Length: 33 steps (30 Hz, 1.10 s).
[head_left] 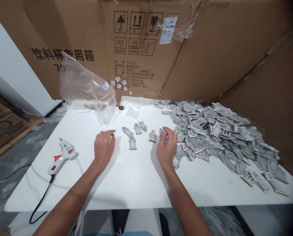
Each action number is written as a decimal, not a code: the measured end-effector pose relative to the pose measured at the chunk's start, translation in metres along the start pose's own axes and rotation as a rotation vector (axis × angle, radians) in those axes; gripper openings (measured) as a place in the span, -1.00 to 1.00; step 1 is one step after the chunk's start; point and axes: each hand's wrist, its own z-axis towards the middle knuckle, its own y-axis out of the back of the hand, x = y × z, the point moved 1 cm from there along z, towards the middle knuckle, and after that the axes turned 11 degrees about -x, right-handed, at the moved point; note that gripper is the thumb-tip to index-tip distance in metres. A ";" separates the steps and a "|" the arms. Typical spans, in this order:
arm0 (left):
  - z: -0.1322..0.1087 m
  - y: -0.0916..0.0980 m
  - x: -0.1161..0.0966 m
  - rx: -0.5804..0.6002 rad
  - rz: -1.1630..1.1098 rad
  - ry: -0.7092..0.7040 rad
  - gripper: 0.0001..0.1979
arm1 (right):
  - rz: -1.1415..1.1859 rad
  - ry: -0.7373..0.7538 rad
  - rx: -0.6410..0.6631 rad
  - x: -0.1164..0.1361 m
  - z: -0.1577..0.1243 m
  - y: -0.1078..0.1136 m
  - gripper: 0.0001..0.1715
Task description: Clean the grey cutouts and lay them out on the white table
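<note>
My left hand (104, 147) rests on the white table (126, 177) with its fingers curled and nothing visible in it. Just to its right lie several grey shoe-shaped patches (133, 143). My right hand (166, 147) pinches one striped patch (163, 132) at the near edge of a big heap of grey and white patches (217, 137). Another patch (152, 136) stands just left of that hand.
A white hot glue gun (62, 158) with a black cord lies at the table's left. A clear plastic bag (87, 88) sits at the back left. Large cardboard boxes (141, 46) wall in the back and right. More boxes lie on the floor at left.
</note>
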 end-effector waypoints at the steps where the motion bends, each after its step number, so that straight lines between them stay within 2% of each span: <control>1: 0.000 0.000 -0.001 -0.001 -0.020 0.007 -0.76 | 0.082 -0.127 0.017 0.001 -0.003 -0.002 -0.56; 3: 0.000 0.001 -0.003 -0.006 -0.067 0.015 -0.77 | 0.249 -0.367 0.085 0.000 -0.009 -0.006 -0.51; 5: 0.000 0.002 -0.006 -0.017 -0.116 0.006 -0.78 | 0.370 -0.510 0.184 0.001 -0.015 -0.011 -0.50; 9: 0.001 0.004 -0.014 -0.034 -0.228 -0.111 -0.80 | 0.544 -0.672 0.358 0.005 -0.025 -0.020 -0.60; 12: 0.000 0.007 -0.023 -0.042 -0.322 -0.247 -0.77 | 0.636 -0.745 0.431 0.010 -0.029 -0.022 -0.63; 17: -0.002 0.012 -0.035 -0.034 -0.449 -0.395 -0.76 | 0.738 -0.947 0.596 0.019 -0.036 -0.023 -0.44; 21: -0.005 0.010 -0.038 0.010 -0.503 -0.446 -0.70 | 0.778 -0.968 0.610 0.029 -0.045 -0.026 -0.69; 22: -0.005 0.008 -0.038 0.028 -0.516 -0.450 -0.69 | 0.787 -0.965 0.620 0.032 -0.048 -0.027 -0.70; 27: -0.008 0.004 -0.037 0.071 -0.530 -0.431 -0.63 | 0.807 -0.918 0.742 0.041 -0.056 -0.029 -0.50; 33: -0.007 0.005 -0.040 -0.036 -0.487 -0.399 -0.66 | 0.840 -0.918 0.897 0.041 -0.062 -0.028 -0.44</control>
